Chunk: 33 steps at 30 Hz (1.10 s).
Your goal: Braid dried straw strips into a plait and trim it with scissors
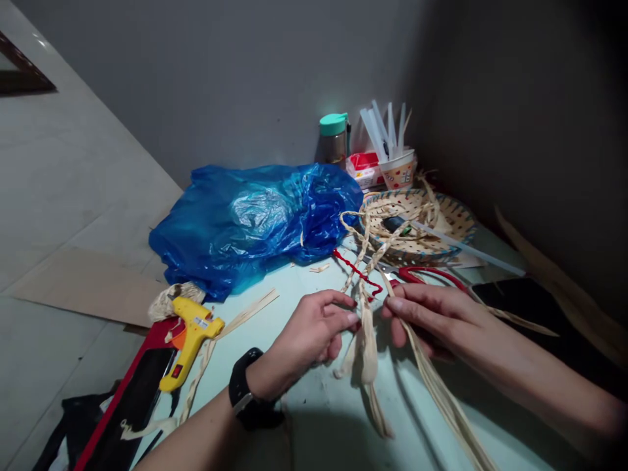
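Observation:
My left hand (316,327) is closed, thumb and forefinger pinched at the left edge of a pale braid of dried plant fibre (370,261). Loose, flat ends (367,350) hang below the braid, between my hands. My right hand (436,314) is closed on a long fibre strip (432,379), which runs from its fingertips down to the lower right. A twisted red cord (356,267) lies across the braid just above my hands. Red-handled scissors (432,273) lie behind my right hand, partly covered.
A woven basket (464,229) holds braided fibre and a translucent stick. Behind it stand a paper cup (398,171) of similar sticks and a green-lidded bottle (333,137). A blue plastic bag (255,222) fills the back. A yellow glue gun (191,340) lies at left.

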Tool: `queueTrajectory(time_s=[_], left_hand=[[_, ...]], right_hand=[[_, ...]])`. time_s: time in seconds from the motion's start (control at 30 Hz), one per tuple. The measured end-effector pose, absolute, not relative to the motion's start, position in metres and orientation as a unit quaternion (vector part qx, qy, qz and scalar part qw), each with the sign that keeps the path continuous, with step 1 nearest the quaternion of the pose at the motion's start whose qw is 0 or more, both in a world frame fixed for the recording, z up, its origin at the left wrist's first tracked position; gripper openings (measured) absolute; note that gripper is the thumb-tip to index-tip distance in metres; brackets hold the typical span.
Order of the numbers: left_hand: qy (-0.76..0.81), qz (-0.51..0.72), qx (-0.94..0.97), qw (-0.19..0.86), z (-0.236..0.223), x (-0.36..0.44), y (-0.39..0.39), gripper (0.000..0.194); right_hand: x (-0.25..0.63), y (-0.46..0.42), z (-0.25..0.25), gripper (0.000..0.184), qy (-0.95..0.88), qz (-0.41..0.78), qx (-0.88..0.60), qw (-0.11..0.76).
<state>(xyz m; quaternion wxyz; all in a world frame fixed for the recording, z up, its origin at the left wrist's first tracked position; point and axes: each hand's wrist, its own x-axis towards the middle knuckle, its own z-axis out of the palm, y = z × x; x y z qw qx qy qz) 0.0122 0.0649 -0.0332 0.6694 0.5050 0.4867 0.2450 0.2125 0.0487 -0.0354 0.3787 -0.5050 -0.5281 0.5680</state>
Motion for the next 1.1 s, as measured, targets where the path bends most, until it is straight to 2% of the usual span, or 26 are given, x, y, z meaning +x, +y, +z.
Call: queueTrajectory(time_s=[0.1,0.3,0.5,0.67,0.77,0.93,1.03,1.1], left_hand=[[0.476,0.264,0.463,0.699,-0.038,0.015,0.066,0.023],[0.458,0.261,0.427,0.735,-0.040,0.018,0.071,0.027],[0.442,0.257,0.401,0.760,-0.034,0.028,0.077,0.027],[0.444,0.259,0.398,0.760,-0.038,0.033,0.080,0.031],[0.455,0.265,0.394,0.753,-0.040,0.032,0.079,0.034],[0.460,0.268,0.368,0.763,-0.035,0.029,0.077,0.028],[0.461,0.275,0.347,0.769,-0.033,0.030,0.077,0.022],[0.461,0.287,0.331,0.772,-0.035,0.031,0.078,0.018]], right_hand=[[0.217,0.049,-0.037,0.045,-0.570,0.566,-0.499,0.326],[0.219,0.048,-0.028,0.048,-0.637,0.484,-0.523,0.293],[0.220,0.048,-0.033,0.046,-0.665,0.422,-0.539,0.297],[0.217,0.043,-0.031,0.031,-0.653,0.405,-0.552,0.324],[0.214,0.037,-0.030,0.034,-0.641,0.395,-0.578,0.313],[0.208,0.032,-0.038,0.040,-0.636,0.451,-0.582,0.230],[0.205,0.034,-0.041,0.043,-0.666,0.435,-0.577,0.187],[0.205,0.032,-0.042,0.045,-0.669,0.409,-0.591,0.189]])
